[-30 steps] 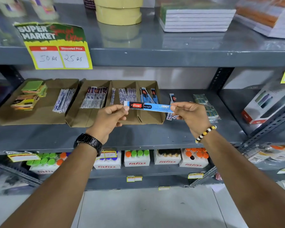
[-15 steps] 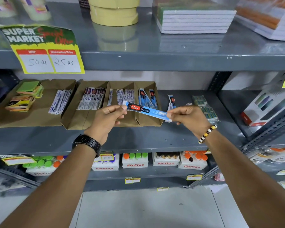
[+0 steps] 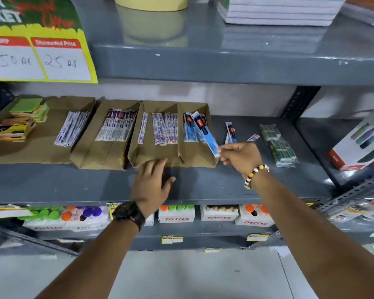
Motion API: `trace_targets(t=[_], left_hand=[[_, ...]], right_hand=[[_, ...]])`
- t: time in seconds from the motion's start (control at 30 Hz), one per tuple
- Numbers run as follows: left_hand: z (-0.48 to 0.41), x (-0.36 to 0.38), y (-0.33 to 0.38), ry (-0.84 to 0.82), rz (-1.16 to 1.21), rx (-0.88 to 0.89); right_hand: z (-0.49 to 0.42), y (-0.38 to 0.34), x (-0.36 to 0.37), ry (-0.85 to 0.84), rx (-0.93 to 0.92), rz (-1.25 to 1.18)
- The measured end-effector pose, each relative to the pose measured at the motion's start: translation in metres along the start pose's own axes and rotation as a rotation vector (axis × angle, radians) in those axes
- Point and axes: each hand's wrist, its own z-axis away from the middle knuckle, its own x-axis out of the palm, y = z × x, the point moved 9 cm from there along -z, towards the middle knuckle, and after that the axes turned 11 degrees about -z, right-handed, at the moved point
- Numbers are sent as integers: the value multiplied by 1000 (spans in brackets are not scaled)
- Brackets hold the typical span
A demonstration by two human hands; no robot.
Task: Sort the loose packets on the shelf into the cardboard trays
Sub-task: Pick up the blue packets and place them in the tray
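Observation:
My right hand [image 3: 239, 153] pinches the near end of a long blue refill packet [image 3: 205, 134] with a red label. The packet slants over the rightmost compartment of a brown cardboard tray [image 3: 194, 157], above several matching blue packets [image 3: 190, 131]. My left hand [image 3: 152, 184] is spread flat on the grey shelf, fingertips touching the tray's front edge, holding nothing. More cardboard trays [image 3: 99, 154] to the left hold white and purple packets. Two loose blue packets [image 3: 231, 132] and a small white one [image 3: 253, 138] lie on the shelf right of the tray.
Green wrapped bundles [image 3: 277, 145] lie further right, beside a white box [image 3: 361, 145]. Stacked sticky notes [image 3: 22, 119] sit at far left. A yellow price sign [image 3: 39, 59] hangs from the shelf above. Fitfizz boxes [image 3: 176, 214] fill the shelf below.
My left hand let go of the blue packet and dropped onto the shelf by the tray. My right hand carried the packet forward over the right compartment. The camera moved closer.

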Motion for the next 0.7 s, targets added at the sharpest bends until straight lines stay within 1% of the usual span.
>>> trace_targets(t=[0.03,0.1,0.27,0.33,0.43,0.5,0.57,0.63,0.7], left_hand=[[5,10,-1,-4,-51,32],[11,24,-1,-35,-81,65],[5,31,6,-8,-206,185],[3,33,5,-28,-235,196],[4,35,4,-50,-268,195],[5,35,6,-54,-287,195],[5,34,6,-59,-297,191],[6,34,6,-57,-303,192],[7,34,6,-62,-303,192]], right_hand=[[-8,2,7,18,29,-28],[-23,2,22,48,74,-93],[-54,-7,60,79,131,-126],[-69,-1,71,57,157,-59],[-90,14,82,-29,177,98],[-101,21,83,-26,121,304],[-98,12,83,48,-4,519],[-79,-7,83,50,-108,554],[-62,-21,75,37,-167,514]])
